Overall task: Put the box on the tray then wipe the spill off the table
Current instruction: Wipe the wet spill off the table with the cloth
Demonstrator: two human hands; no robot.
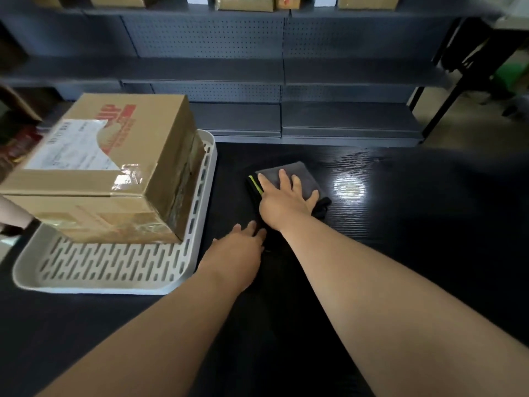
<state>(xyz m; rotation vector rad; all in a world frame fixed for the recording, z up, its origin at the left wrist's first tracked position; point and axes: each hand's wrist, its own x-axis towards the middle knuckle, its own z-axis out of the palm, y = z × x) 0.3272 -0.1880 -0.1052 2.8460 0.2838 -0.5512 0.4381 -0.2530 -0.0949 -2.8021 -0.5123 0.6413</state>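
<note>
A taped cardboard box (pixel 114 167) with a white shipping label rests on the white slotted tray (pixel 114 270) at the left of the dark table (pixel 415 224). A folded grey cloth (pixel 303 179) with a green stripe lies at the table's middle. My right hand (pixel 283 199) lies flat on the cloth with its fingers spread, pressing it down. Just in front of the cloth, beside the tray's right rim, my left hand (pixel 240 250) rests flat on the table, holding nothing. A pale shiny patch (pixel 350 189) on the table lies right of the cloth; whether it is liquid or glare is unclear.
Dark grey shelving (pixel 286 81) stands behind the table, with cardboard boxes (pixel 246 2) on its top shelf. Another person's arm (pixel 13 213) shows at the left edge by the box. A black table leg (pixel 449 96) and pale floor are at the far right.
</note>
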